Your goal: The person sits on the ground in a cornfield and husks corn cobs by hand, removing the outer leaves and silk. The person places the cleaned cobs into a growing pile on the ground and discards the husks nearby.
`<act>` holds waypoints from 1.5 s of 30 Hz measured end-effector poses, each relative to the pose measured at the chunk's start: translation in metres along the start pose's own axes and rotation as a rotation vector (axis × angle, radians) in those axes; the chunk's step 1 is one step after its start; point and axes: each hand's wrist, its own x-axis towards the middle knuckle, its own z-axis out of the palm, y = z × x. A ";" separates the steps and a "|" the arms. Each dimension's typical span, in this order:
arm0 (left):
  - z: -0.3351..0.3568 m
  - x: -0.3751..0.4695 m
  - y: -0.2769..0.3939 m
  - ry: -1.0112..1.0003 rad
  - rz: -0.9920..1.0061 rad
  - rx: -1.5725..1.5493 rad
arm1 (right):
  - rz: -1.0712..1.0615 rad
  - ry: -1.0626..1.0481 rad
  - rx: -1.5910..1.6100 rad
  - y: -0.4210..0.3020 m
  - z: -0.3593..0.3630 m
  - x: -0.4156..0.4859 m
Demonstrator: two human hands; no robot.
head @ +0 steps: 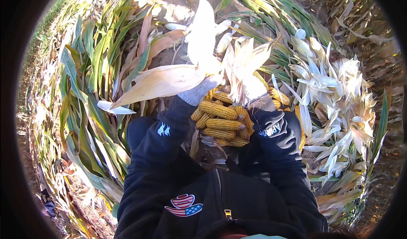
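My left hand [203, 84], in a pale glove, is closed around the base of a corn ear [212, 69] of which only a bit of yellow shows in the glare. Long pale husk leaves [165, 80] spread from this ear to the left and upward. In my right hand [255, 88], also gloved, is a bunch of dry corn husk [239, 70]; the fingers are mostly hidden behind it. Between my forearms and just below the hands lies a pile of husked yellow corn cobs [224, 124].
Green and dry corn stalks [95, 61] lie in a thick band at the left. A heap of stripped husks [337, 111] is at the right, beside my leg. Several ears still in pale husk [224, 41] lie on the soil beyond my hands.
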 end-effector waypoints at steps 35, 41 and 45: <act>0.028 -0.003 0.032 -0.266 -0.333 -1.037 | -0.574 0.445 -0.021 -0.104 0.018 -0.020; 0.017 0.004 0.046 -0.211 -0.382 -1.068 | -0.329 0.166 -0.475 -0.066 0.050 -0.025; 0.032 -0.018 -0.004 -0.126 -0.305 -0.873 | -0.079 -0.066 -0.907 -0.047 0.070 -0.016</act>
